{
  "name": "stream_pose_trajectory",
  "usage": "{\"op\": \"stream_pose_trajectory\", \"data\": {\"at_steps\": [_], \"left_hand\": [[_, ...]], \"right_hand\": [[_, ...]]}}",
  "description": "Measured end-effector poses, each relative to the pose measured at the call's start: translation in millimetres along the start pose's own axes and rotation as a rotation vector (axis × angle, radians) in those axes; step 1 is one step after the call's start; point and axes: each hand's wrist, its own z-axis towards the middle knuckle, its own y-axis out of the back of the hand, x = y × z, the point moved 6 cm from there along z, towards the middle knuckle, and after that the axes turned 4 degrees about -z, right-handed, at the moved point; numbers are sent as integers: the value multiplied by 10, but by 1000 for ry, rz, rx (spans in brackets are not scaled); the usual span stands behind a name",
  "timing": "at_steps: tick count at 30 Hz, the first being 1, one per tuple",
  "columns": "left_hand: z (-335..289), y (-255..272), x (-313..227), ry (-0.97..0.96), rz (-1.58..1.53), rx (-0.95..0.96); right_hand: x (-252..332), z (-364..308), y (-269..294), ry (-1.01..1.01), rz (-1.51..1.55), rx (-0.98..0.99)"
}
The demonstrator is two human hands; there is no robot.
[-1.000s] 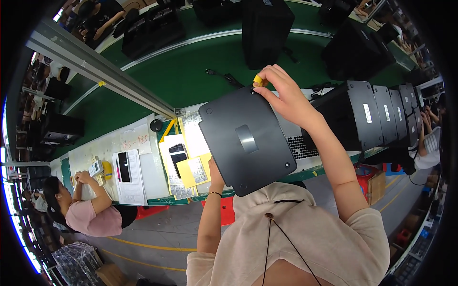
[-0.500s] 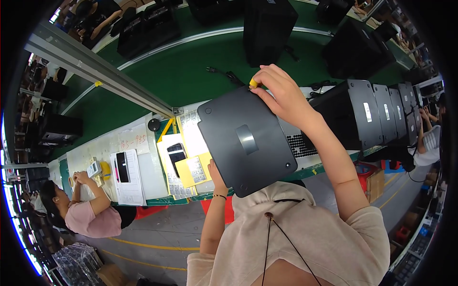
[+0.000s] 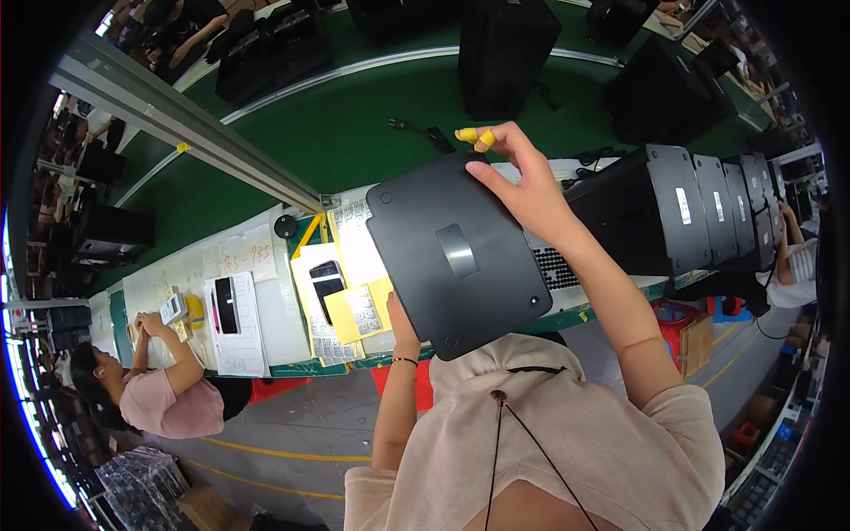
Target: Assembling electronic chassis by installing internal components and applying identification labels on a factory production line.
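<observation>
A black speaker-like cabinet stands before me with its dark end panel (image 3: 425,208) facing up. The panel has a glossy rectangular label (image 3: 459,252) in its middle and round marks near its corners. My right hand (image 3: 522,181) is at the panel's far right corner, the thumb by the edge, the fingers raised and apart. Yellow finger covers (image 3: 483,140) sit on two of its fingertips. At the panel's left side is my left hand (image 3: 398,320), its fingers mostly hidden behind the cabinet.
Left of the cabinet lie sheets of silvery labels (image 3: 363,310), a phone (image 3: 327,281) and yellow paper. A sheet of black dots (image 3: 556,269) is at its right, near a row of similar cabinets (image 3: 680,208). A co-worker (image 3: 173,389) sits at left. A metal post (image 3: 195,133) rises beyond.
My right hand's fingers have lifted off the panel's far corner and spread from their pinch. The cabinet and my left hand have barely shifted.
</observation>
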Motion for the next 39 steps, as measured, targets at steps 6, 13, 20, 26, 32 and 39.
{"op": "stream_pose_trajectory", "data": {"at_steps": [6, 13, 20, 26, 32, 39], "left_hand": [[-146, 147, 255, 274, -344, -295], [-93, 670, -58, 586, -1177, -325], [-144, 1435, -1025, 314, -1204, -266], [-204, 1597, -1486, 221, -1333, -200], [-388, 1627, -1568, 314, -1257, -252], [-413, 1741, -1821, 309, -949, -251]], "right_hand": [[-264, 65, -104, -193, 240, 32], [65, -173, 108, -14, 62, -39], [589, -912, 419, 83, -201, 174], [571, -1125, 471, 47, -226, 202], [594, -1176, 453, 55, -284, 240], [670, -1252, 427, 259, -517, 226]]}}
